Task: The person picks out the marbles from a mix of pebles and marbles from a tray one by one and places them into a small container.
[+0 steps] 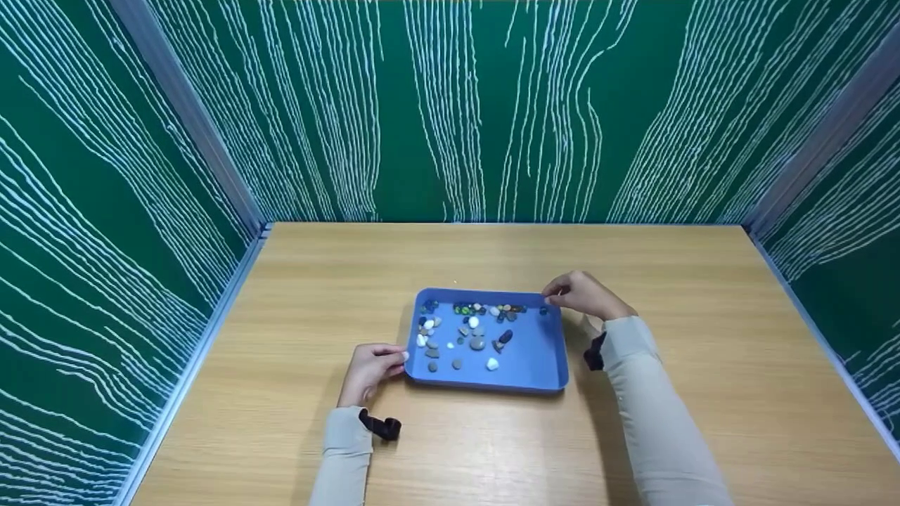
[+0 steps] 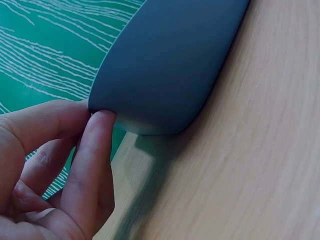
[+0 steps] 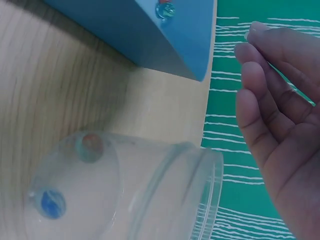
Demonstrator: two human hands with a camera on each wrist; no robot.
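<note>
A blue tray with stones and marbles lies on the table. My left hand pinches its rim near the front left corner; in the left wrist view the thumb and a finger meet at the edge. My right hand is over the back right corner. In the right wrist view that hand is apart from the tray, its fingers loosely bent and no held thing visible. Beside the tray stands a clear jar with a blue marble and an orange-green marble inside.
Inside the tray, glass marbles gather along the back wall. Grey stones and white stones spread over the left and middle. Green walls with white lines border the wooden table.
</note>
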